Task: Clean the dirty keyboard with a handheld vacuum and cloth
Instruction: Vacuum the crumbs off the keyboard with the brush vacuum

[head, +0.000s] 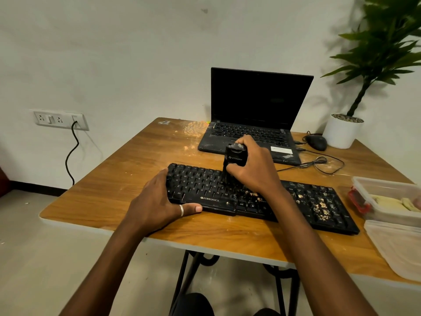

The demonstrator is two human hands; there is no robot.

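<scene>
- Vacuuming is under way: I look down on a black keyboard (205, 188) lying on a wooden table (127, 169), and I judge the task at best half done.
- The right hand (255, 167) is wrapped around a small black handheld vacuum (234, 157), held upright with its nozzle down on the keys near the keyboard's middle.
- The left hand (157, 201) grips the keyboard's left end, with fingers over the keys and the thumb along the front edge. I read this as bracing it.
- The keyboard's left half shows no debris that I can make out, so I take that part as already vacuumed.
- Pale crumbs (321, 207) lie on the keyboard's right half. Some sit just right of the nozzle, and a denser patch covers the keys at the right end.
- That right half is what is left for the vacuum, as I judge it.
- I cannot identify a cloth anywhere. A clear plastic container (387, 197) just right of the keyboard holds something pale, and I cannot tell what it is.
- The wiping step looks not yet begun.
- Behind the keyboard stands an open laptop (262, 99) with a dark screen, and pale dust marks the table to the laptop's left.
</scene>
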